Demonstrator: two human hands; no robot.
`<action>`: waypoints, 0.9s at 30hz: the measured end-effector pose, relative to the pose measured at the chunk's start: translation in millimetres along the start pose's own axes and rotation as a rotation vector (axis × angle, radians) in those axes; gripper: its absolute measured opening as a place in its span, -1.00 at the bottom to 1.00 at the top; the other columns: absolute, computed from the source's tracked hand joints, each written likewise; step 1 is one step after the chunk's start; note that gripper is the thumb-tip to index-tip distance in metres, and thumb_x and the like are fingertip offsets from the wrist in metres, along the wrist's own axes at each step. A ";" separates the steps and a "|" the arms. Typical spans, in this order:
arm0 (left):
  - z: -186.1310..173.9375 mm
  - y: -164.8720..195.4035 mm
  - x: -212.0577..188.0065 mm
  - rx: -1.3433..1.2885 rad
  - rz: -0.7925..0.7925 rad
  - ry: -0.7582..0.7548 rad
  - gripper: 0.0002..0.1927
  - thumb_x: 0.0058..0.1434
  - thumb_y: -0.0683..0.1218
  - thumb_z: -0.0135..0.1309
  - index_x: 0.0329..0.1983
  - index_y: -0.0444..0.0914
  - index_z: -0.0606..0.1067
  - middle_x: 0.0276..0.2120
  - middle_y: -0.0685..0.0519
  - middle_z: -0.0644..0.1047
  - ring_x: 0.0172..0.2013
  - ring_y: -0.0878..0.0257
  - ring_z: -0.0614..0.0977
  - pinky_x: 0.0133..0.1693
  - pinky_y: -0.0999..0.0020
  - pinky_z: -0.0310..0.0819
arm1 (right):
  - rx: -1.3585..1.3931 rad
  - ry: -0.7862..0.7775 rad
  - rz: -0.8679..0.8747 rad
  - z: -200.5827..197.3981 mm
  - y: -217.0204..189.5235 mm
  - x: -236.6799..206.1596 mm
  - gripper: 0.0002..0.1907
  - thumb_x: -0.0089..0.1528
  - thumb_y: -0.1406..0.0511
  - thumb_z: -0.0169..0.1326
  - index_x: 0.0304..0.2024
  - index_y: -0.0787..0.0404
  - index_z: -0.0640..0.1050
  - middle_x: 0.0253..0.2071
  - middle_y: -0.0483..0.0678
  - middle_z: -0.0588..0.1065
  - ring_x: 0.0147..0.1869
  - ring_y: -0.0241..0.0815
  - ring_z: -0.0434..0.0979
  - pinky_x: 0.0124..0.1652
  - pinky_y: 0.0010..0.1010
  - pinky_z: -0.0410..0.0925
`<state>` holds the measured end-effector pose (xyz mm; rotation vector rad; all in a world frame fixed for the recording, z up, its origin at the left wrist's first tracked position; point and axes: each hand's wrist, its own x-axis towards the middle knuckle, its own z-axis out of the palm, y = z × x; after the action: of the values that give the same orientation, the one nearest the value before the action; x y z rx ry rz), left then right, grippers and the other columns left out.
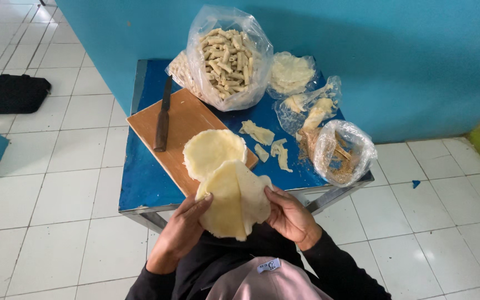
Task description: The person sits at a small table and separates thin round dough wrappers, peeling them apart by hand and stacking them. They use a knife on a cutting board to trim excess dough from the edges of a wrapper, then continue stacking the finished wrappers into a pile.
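Hands at work over a small blue table against a blue wall: left hand and right hand both grasping a thin, pale, round sheet of dough, fingers curled around its left and right edges, sheet partly folded and held in the air above the lap, just short of the table's near edge. Likely to tear if pulled too hard between the two grips, being so thin; likely to drop to the tiled floor if one grip slackens, with nothing beneath it. More round sheets stacked on a wooden cutting board, overhanging its near edge and open to sliding off. Dark-handled knife lying on the board, well apart from both hands. Behind, a large clear bag full of pale rolled sticks; a smaller bag of white sheets; another bag with yellowish scraps; an open bag holding brownish crumbs. Loose dough trimmings on the bare tabletop.
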<state>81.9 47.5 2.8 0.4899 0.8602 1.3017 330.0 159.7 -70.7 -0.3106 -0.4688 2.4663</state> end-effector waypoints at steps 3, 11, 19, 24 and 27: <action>-16.9 0.8 -14.4 -0.124 -0.014 0.052 -0.47 0.36 -0.05 -0.11 0.36 -0.36 0.30 0.20 -0.08 0.52 0.17 0.16 0.56 0.16 0.22 0.43 | 0.043 0.094 -0.037 -15.6 -2.3 -6.6 -0.69 0.48 0.31 -0.10 0.21 0.38 0.35 0.10 0.12 0.51 0.08 -0.10 0.62 0.04 -0.32 0.54; -80.4 14.0 -63.2 -0.323 0.304 0.261 -0.52 0.49 -0.04 -0.18 0.37 -0.41 0.28 0.21 -0.13 0.49 0.17 0.09 0.53 0.17 0.08 0.39 | -0.229 0.258 -0.370 -6.4 -72.0 2.3 -0.72 0.43 0.33 -0.02 0.14 0.37 0.45 0.04 0.07 0.56 0.09 -0.13 0.62 0.05 -0.28 0.52; -93.9 21.8 -80.7 -0.294 0.499 0.335 -0.48 0.51 -0.03 -0.26 0.46 -0.36 0.18 0.32 -0.12 0.40 0.28 0.07 0.47 0.22 0.04 0.35 | -1.729 -0.114 -0.688 59.4 -43.9 105.8 -0.62 0.34 0.39 -0.01 0.20 0.17 0.56 0.31 -0.06 0.50 0.37 -0.21 0.52 0.28 -0.37 0.45; -99.0 19.5 -81.7 -0.332 0.512 0.367 -0.48 0.54 -0.01 -0.28 0.48 -0.36 0.17 0.35 -0.14 0.38 0.32 0.06 0.43 0.27 0.02 0.32 | -2.116 -0.280 -0.757 52.0 0.6 110.5 -0.59 0.32 0.45 0.02 0.23 0.17 0.52 0.33 -0.01 0.45 0.50 -0.02 0.35 0.40 -0.14 0.25; -102.4 18.7 -78.1 -0.329 0.507 0.370 -0.48 0.55 -0.01 -0.28 0.48 -0.36 0.18 0.36 -0.11 0.37 0.33 0.08 0.42 0.28 0.03 0.30 | -2.086 -0.288 -0.735 48.6 1.1 106.4 -0.54 0.32 0.42 0.02 0.29 0.16 0.49 0.34 0.02 0.44 0.49 0.00 0.33 0.40 -0.11 0.23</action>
<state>-12.0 -38.3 -24.5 0.2087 0.8260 2.0059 229.5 210.3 -38.7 -0.3856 -2.4778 0.4938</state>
